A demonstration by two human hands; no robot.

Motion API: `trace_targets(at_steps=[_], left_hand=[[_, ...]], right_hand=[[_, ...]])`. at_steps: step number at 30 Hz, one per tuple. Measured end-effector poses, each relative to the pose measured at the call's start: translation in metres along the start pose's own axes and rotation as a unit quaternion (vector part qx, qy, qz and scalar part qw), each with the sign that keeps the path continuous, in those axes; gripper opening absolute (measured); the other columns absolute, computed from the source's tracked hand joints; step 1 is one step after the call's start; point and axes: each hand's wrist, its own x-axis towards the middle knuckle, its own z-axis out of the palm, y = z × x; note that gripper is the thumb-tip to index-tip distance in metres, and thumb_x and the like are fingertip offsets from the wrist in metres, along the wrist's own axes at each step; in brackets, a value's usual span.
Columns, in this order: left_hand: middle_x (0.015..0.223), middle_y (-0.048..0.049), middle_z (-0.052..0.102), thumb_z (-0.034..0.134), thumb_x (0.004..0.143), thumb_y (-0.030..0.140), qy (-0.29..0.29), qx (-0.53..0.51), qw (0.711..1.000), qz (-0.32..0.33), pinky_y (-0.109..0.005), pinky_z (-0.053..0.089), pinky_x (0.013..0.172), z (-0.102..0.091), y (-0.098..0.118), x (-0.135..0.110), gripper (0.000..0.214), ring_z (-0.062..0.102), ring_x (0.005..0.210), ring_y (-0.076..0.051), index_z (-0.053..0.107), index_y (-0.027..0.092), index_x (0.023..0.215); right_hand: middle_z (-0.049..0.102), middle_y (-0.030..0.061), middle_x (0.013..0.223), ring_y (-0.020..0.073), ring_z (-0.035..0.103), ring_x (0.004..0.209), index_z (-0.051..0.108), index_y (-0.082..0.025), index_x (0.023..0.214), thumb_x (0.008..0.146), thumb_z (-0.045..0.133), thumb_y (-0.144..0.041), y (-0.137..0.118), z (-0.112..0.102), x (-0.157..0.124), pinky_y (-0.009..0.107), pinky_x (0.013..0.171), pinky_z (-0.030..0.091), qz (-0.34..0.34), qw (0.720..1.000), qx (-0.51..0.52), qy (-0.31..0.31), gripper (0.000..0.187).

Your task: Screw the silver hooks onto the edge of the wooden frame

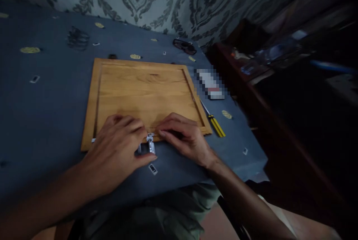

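Observation:
A framed wooden panel [145,90], like a cabinet door, lies flat on the blue cloth. At its near edge sits a silver metal hinge [151,143], its arm sticking out past the wood. My left hand [119,145] rests on the near edge, with its thumb against the hinge arm and its curled fingers beside the hinge on the panel. My right hand [181,135] pinches thumb and forefinger together just right of the hinge plate. Whatever is between those fingertips is too small to make out. A second metal piece shows partly behind my left fingers.
Right of the panel lies a screwdriver [216,124] with a yellow and black handle, near a blurred-out flat object [211,85]. Dark glasses [184,46] and a dark slatted shape [77,39] lie farther back. Dark red wooden furniture [260,109] borders the right side.

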Motion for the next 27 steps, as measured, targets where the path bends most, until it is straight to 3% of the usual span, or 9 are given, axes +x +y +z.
trace_targets(at_steps=[3,7,14,27], left_hand=[[0.097,-0.0027,0.075,0.086,0.089,0.049,-0.031,-0.013,0.999,-0.016,-0.051,0.047,0.094,-0.005,0.002,0.001,0.029,0.069,0.102,-0.031,0.078,0.021,0.094],[0.101,-0.0030,0.076,0.085,0.090,0.049,-0.030,-0.011,0.999,-0.017,-0.050,0.045,0.095,-0.005,0.001,0.000,0.029,0.069,0.103,-0.030,0.078,0.022,0.096],[0.103,-0.0032,0.078,0.087,0.087,0.042,-0.019,-0.005,1.000,-0.022,-0.050,0.044,0.096,-0.003,0.001,-0.001,0.025,0.070,0.104,-0.031,0.076,0.021,0.096],[0.102,-0.0009,0.078,0.089,0.085,0.041,0.000,-0.004,1.000,-0.008,-0.047,0.045,0.093,-0.002,-0.001,-0.002,0.025,0.071,0.103,-0.029,0.076,0.022,0.096]], right_hand=[[0.071,0.0028,0.092,0.0103,0.069,0.084,0.075,-0.016,0.104,0.101,0.070,-0.011,-0.005,-0.003,-0.009,0.021,0.073,0.054,-0.001,0.999,-0.033,0.028,0.007],[0.070,0.0011,0.083,0.0099,0.067,0.073,0.073,-0.016,0.107,0.101,0.068,-0.008,-0.019,-0.003,-0.030,0.022,0.065,0.050,-0.005,0.995,-0.084,0.057,0.011],[0.066,-0.0006,0.069,0.0110,0.056,0.057,0.073,-0.015,0.100,0.107,0.063,-0.019,-0.035,0.018,-0.066,0.028,0.055,0.043,-0.026,0.994,-0.108,0.016,0.013],[0.066,0.0006,0.071,0.0113,0.058,0.062,0.075,-0.014,0.098,0.112,0.056,-0.028,-0.035,0.019,-0.065,0.027,0.060,0.044,-0.008,0.995,-0.096,-0.013,0.027]])
